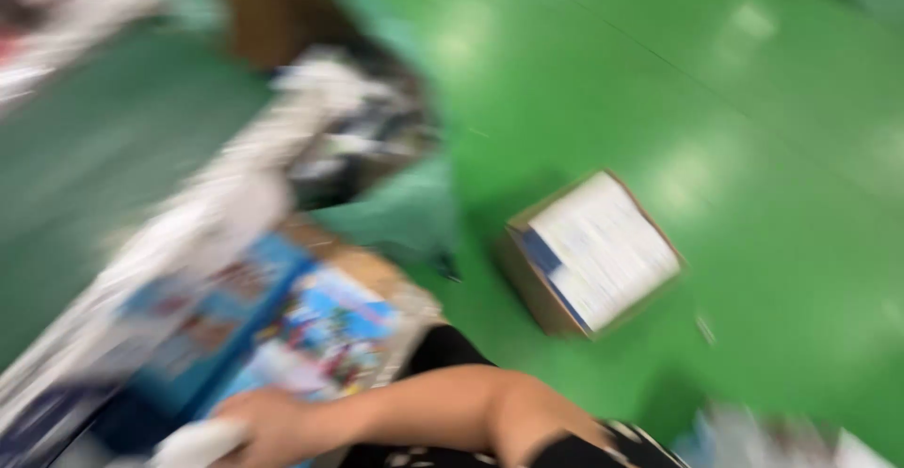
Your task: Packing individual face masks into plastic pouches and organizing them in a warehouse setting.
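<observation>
One hand (pixel 268 426) grips something white beside the colourful packs (pixel 311 336) – grip unclear, other hand unseen – a full cardboard box (pixel 593 251) waits.

Open brown carton (pixel 589 253) of white packs on green floor; blurred blue picture packages (pixel 325 331) lower left.

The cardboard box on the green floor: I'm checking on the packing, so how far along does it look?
Looks done: the cardboard box on the green floor is filled with flat white and blue items. In hand: one hand, side unclear in the blur, rests on colourful packets in a nearer box. Left: those packets remain there.
</observation>
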